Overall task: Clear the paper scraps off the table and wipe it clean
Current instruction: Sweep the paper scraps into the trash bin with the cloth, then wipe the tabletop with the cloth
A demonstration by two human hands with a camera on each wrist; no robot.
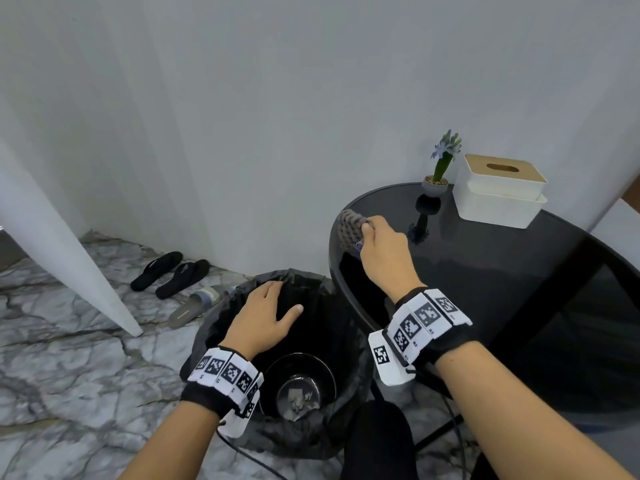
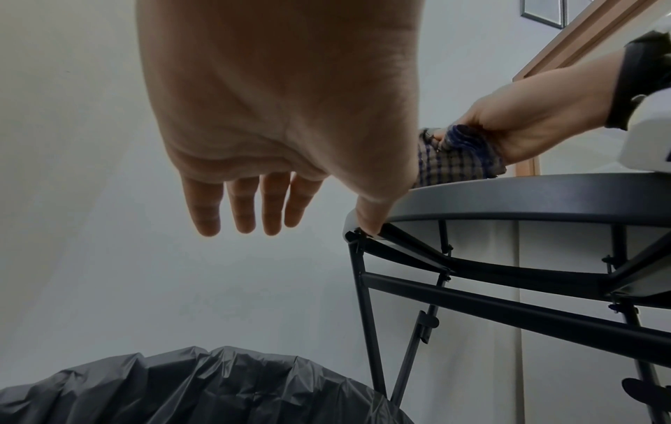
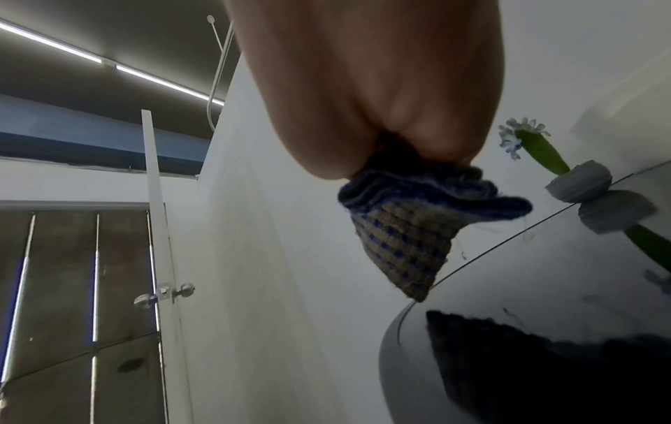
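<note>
A: How far along is the clearing?

B: Paper scraps lie at the bottom of the bin, and no scraps show on the tabletop, so that part looks done.

A: And the wiping?

B: It seems underway or just starting. The right hand has its fingers curled round a checked cloth, bunched, its corner touching the tabletop's near-left edge.

A: The other hand?

B: The left hand hangs over the bin, fingers straight and relaxed, holding nothing. Most of the tabletop probably still wants wiping, including around the plant and tissue box.
</note>
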